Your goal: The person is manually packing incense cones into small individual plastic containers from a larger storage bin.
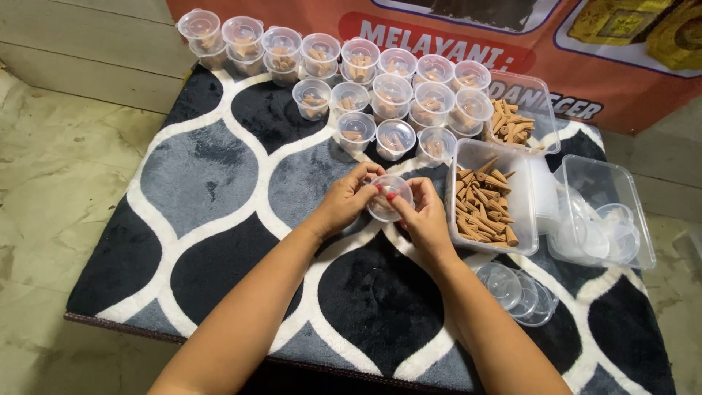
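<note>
Observation, head view. Near the lower edge of the frame both forearms came up from the bottom and met at centre. The left hand (349,196) and the right hand (420,219) were each curled partly closed around one small clear cup (390,197), fingertips pinching its rim from either side, held just above the rug (219,241). What lay inside the cup could not be made out; possibly a lid was being pressed on.

Lower right of centre: a few loose clear lids (521,294) lay overlapping on the rug. Right of the hands: an open clear tray of brown cones (482,206), and further right a clear box of more lids (607,219). Behind the tray a second, smaller container of cones (512,123) sat tilted.

Upper centre: rows of filled cups (380,80), closely packed, several stacked.

Risk, as judged: uneven pressure from the fingertips could tip the cup and spill it, since the soft pile gives no firm base; an elbow swing could topple the stacked cups.

Surface: plush black, grey and white patterned rug on a pale tiled floor (51,168). An orange banner (621,66) stood along the upper right.
</note>
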